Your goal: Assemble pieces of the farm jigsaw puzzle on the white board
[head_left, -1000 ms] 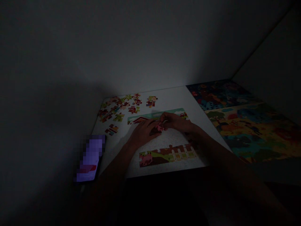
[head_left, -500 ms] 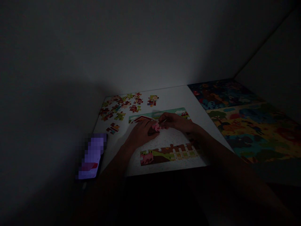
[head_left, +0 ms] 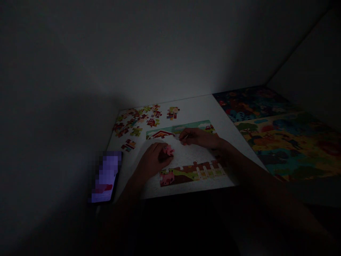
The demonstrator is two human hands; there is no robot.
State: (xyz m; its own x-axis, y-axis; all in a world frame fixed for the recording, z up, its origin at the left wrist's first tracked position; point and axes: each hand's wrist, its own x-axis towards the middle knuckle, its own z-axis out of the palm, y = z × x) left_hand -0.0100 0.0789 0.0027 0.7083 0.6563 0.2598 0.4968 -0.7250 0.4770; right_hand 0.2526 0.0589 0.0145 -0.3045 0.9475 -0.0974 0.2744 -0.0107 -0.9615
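Observation:
The scene is very dark. My left hand (head_left: pixel 151 160) is closed on a pink puzzle piece (head_left: pixel 168 149), just above the joined bottom strip of puzzle (head_left: pixel 191 172) with a fence and a pink animal. My right hand (head_left: pixel 198 138) rests with its fingers curled near the joined top strip (head_left: pixel 170 131), which shows sky and a red roof. I cannot make out whether the right fingers pinch anything. Both strips lie on a white table (head_left: pixel 191 110).
Several loose puzzle pieces (head_left: pixel 135 122) are scattered at the table's far left. A lit phone (head_left: pixel 106 176) lies off the left front corner. A finished colourful puzzle sheet (head_left: pixel 279 131) covers the right side. Walls close in behind and to the right.
My left hand has drawn back toward me with the pink piece, away from my right hand, and now sits close to the bottom strip. My right hand has stayed by the top strip.

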